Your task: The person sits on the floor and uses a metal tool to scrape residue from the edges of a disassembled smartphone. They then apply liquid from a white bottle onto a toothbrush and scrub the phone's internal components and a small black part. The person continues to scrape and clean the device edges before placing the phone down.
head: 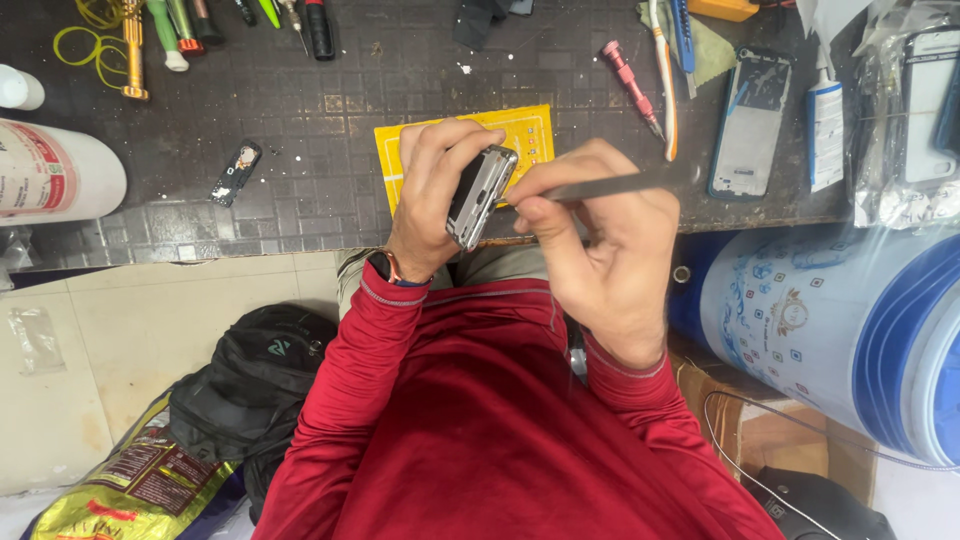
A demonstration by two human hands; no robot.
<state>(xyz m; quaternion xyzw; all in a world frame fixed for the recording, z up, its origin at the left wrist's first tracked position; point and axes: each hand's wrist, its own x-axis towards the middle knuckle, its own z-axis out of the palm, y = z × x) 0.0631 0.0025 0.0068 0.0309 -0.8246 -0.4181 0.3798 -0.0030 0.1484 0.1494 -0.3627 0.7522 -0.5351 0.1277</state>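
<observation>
Left hand (pixel 432 195): raised before the chest in a red ribbed-cuff sleeve (pixel 345 380), fingers curled and clamped around a phone (pixel 480 195) held on edge, its silver metal frame toward the camera.

Right hand (pixel 600 250): bent inward at the wrist, thumb and fingers pinched together on a slim dark metal tool (pixel 610 184), probably tweezers, whose tip meets the phone's upper edge.

Phone: held just above the near edge of the workbench (pixel 300 150), over a yellow rectangular mat (pixel 530 130).

Workbench: dark, gridded, scuffed and speckled. Left of the yellow mat lies a small black oblong part (pixel 237 173); farther left, a white cylindrical container (pixel 55 172) on its side. Right of the mat lie a red-handled screwdriver (pixel 630 88), a phone back shell (pixel 752 122) and a white tube (pixel 826 120). Beyond the mat, a row of tool handles (pixel 200 25) lines the far edge.

Floor, nearer than the mat: pale tiles (pixel 130 340), a black backpack (pixel 255 375) and a yellow foil bag (pixel 120 480) to the left; a blue-and-white patterned plastic drum (pixel 840 320) to the right.
</observation>
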